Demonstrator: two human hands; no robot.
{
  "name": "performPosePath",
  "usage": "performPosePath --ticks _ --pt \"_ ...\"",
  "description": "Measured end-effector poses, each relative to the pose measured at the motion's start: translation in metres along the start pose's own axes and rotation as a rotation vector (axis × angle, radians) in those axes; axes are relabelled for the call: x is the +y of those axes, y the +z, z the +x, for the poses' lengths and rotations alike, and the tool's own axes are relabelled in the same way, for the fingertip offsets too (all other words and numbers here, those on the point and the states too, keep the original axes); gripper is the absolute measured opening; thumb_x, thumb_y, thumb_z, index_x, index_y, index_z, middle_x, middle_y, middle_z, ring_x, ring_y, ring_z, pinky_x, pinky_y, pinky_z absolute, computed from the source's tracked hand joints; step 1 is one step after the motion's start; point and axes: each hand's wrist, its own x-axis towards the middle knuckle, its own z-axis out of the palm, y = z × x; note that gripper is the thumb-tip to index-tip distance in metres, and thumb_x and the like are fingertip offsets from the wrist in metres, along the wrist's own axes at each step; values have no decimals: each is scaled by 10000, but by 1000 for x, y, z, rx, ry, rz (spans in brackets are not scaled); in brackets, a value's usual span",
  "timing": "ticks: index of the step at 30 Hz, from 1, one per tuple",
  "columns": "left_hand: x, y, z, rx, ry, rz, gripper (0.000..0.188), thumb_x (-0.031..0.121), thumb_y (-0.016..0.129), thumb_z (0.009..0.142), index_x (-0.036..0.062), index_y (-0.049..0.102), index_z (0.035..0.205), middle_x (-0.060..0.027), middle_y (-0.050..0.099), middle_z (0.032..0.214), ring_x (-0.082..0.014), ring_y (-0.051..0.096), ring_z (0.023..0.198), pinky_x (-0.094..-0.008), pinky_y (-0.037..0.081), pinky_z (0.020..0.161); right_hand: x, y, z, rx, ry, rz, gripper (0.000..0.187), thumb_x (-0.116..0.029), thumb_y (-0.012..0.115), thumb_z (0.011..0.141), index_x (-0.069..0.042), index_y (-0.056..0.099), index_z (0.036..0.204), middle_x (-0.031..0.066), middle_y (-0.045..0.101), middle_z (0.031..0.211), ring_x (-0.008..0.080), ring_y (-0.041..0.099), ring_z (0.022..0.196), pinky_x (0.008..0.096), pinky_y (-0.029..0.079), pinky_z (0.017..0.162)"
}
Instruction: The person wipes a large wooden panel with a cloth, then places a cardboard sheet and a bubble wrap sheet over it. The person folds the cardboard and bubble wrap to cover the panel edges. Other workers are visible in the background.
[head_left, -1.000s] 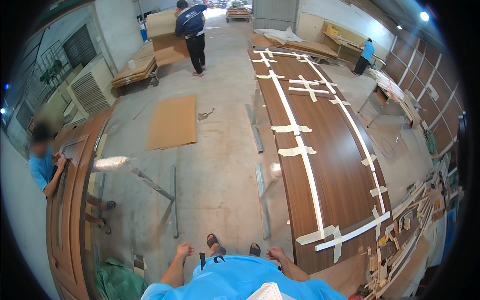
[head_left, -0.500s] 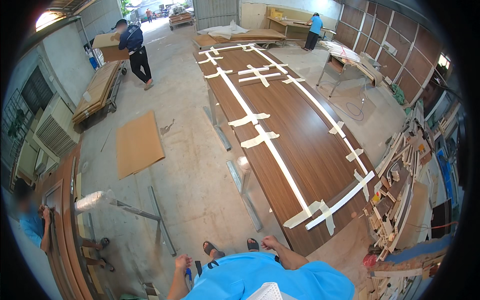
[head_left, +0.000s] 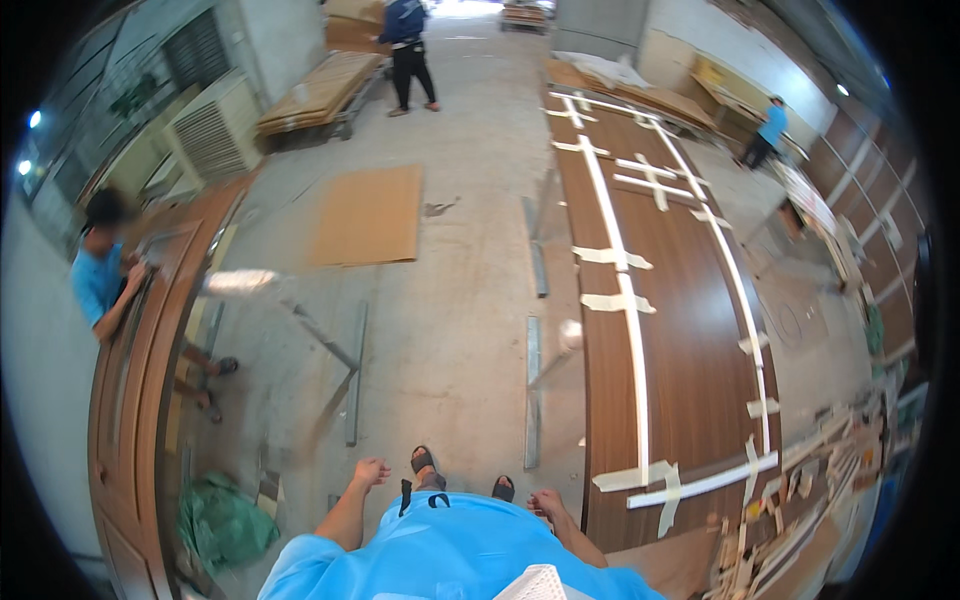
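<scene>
My left hand (head_left: 371,472) hangs at my left side with loosely bent fingers and nothing in it. On the other side my right hand (head_left: 546,504) hangs with its fingers a little curled, and no object shows in it. It is the nearer hand to a long brown wood-grain door panel (head_left: 690,375), though apart from it. White strips (head_left: 638,385) run along the panel's face, held down by pieces of pale masking tape (head_left: 617,303). Two shorter strips lie crosswise near its far end.
At left, a person in blue (head_left: 97,280) touches a brown panelled door (head_left: 150,400). A cardboard sheet (head_left: 368,215) and metal stand legs (head_left: 533,390) are on the floor. A green bag (head_left: 225,525) sits at lower left, wood offcuts (head_left: 790,520) at lower right. Another person (head_left: 405,50) stands beyond.
My view has swung left, so the taped panel now lies further right and the left-hand door shows more fully. Both hands stay at my sides, holding nothing visible.
</scene>
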Motion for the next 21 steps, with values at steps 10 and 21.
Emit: performPosePath --ticks 10,21 --pt "-11 -2 -9 -3 -14 -65 282 223 534 956 56 591 1176 -131 681 1001 -227 671 834 -360 541 655 -9 -10 10 -6 -26 -35 177 -175 580 926 -31 615 1023 138 679 906 234 678 761 377 558 631" --pt "-14 -6 -3 29 -27 -56 276 215 527 959 38 589 1161 -125 678 988 -211 665 802 -363 535 634 -20 -4 9 -15 -37 -46 163 -184 581 919 -56 628 1008 114 690 888 210 677 735 374 555 631"
